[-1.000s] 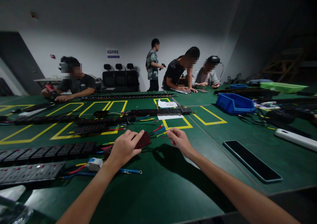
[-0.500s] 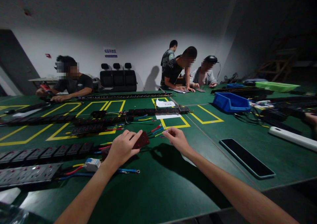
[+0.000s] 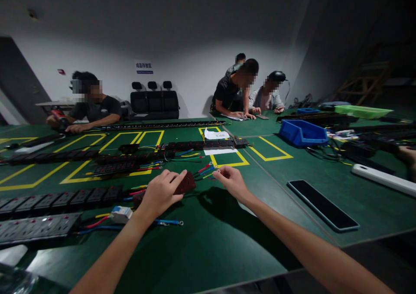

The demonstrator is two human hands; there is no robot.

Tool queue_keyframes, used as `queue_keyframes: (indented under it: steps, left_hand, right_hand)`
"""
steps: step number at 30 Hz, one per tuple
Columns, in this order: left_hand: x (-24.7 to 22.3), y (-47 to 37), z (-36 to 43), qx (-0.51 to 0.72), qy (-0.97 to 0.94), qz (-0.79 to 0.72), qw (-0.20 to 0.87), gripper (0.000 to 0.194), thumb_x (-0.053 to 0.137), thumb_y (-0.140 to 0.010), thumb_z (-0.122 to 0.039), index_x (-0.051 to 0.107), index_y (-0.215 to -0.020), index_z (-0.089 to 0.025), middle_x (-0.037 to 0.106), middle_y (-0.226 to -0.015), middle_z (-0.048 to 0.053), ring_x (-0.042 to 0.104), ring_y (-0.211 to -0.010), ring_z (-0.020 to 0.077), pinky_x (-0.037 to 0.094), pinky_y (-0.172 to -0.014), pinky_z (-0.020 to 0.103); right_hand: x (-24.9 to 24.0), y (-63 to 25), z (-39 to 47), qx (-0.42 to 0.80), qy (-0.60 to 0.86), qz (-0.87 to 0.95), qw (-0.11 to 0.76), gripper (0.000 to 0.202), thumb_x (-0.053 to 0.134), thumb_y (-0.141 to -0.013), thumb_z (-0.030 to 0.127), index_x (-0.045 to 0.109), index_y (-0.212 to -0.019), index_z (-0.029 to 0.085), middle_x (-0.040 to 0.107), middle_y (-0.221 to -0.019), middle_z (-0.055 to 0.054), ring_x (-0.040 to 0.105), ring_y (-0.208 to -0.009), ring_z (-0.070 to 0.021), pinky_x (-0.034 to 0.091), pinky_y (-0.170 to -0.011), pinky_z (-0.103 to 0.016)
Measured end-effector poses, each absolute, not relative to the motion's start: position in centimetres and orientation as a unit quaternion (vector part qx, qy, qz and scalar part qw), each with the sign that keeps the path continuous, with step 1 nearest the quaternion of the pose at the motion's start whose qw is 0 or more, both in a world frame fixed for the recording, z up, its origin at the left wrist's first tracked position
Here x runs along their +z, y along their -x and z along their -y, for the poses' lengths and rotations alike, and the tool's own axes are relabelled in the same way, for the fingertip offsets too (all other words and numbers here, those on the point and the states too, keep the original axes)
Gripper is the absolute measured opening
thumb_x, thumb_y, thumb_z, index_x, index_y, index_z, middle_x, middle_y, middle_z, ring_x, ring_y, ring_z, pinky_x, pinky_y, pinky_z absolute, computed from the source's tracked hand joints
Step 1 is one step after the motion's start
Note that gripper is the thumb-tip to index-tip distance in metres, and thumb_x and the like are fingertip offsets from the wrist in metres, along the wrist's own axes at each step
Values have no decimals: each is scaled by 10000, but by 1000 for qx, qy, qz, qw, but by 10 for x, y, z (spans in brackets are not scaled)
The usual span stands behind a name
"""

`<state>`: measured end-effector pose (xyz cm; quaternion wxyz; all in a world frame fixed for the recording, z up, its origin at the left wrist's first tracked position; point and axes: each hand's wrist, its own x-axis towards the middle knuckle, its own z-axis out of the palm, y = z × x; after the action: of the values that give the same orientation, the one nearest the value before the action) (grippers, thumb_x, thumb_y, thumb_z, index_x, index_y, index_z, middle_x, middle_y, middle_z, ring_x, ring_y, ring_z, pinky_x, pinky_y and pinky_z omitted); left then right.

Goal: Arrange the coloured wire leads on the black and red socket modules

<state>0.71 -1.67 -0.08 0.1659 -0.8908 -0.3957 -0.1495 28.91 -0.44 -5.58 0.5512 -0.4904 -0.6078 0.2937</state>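
Note:
My left hand [image 3: 163,194] is closed around a dark red socket module [image 3: 186,184], its fingers over the top. Red, blue and yellow-green wires [image 3: 204,171] with ring terminals come out of the module's right end. At their tips, my right hand [image 3: 232,182] pinches one wire by its ring terminal. Left of my left hand lie black socket strips [image 3: 61,202] in rows, one nearer strip [image 3: 40,229] having red switches. A small white and blue block [image 3: 121,214] sits on the wires by that strip. Blue wires [image 3: 170,223] with ring ends stick out past my left wrist.
A phone [image 3: 321,205] and a long white bar [image 3: 383,179] lie to the right on the green table [image 3: 247,259]. Farther back are a blue bin [image 3: 303,133], a green tray [image 3: 362,111] and more socket strips [image 3: 208,145]. Several people work around the far side.
My hands keep nearly the same hold on the module and wire. In the background, one standing person has shifted right, behind the person leaning over the table.

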Motion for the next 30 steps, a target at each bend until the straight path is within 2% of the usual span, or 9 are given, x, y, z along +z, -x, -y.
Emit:
queue_keyframes:
  steps: [30]
  left_hand:
    - [-1, -6, 17, -145, 893, 395, 163, 775, 824, -806, -281, 472, -1488, -175, 679, -1175, 109, 589, -1053, 277, 508, -838, 365]
  right_hand:
    - [-63, -293, -1, 294, 490, 619, 539, 356, 702, -831, 532, 645, -723, 198, 544, -594, 19, 438, -533, -127, 295, -503, -257]
